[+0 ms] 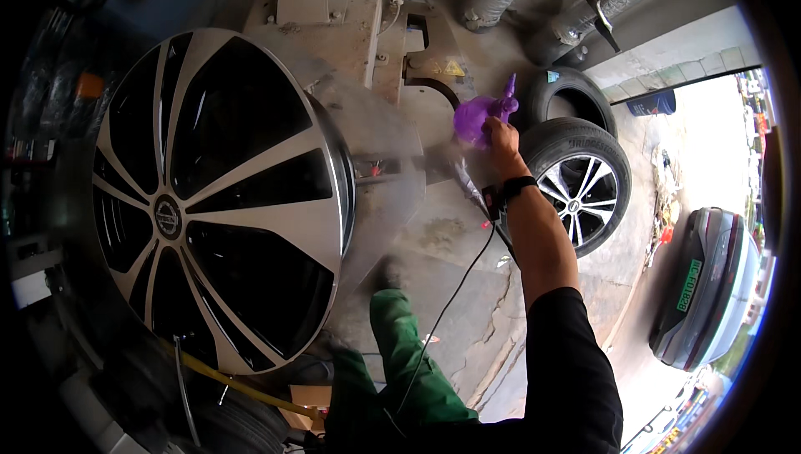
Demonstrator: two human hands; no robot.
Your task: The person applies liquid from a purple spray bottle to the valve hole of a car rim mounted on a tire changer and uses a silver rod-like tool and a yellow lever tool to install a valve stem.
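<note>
Big black-and-silver alloy wheel (219,199) at left, mounted on the grey tyre machine (380,78). Left hand not in view. Right hand (501,134) raised past the rim, fingers wrapped around a purple spray bottle (479,115), nozzle up. Looks like the spraying step; next move calls for aiming it at the rim edge. Two spare tyres (576,166) lean on the floor at right.

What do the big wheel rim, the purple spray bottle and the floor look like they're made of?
The wheel rim looks like alloy metal: bright machined spokes with glossy black insets and a reflective sheen. The purple spray bottle, held in the right hand, looks like translucent plastic, since light glows through it. The floor looks like bare concrete: dull grey, stained and cracked.
</note>
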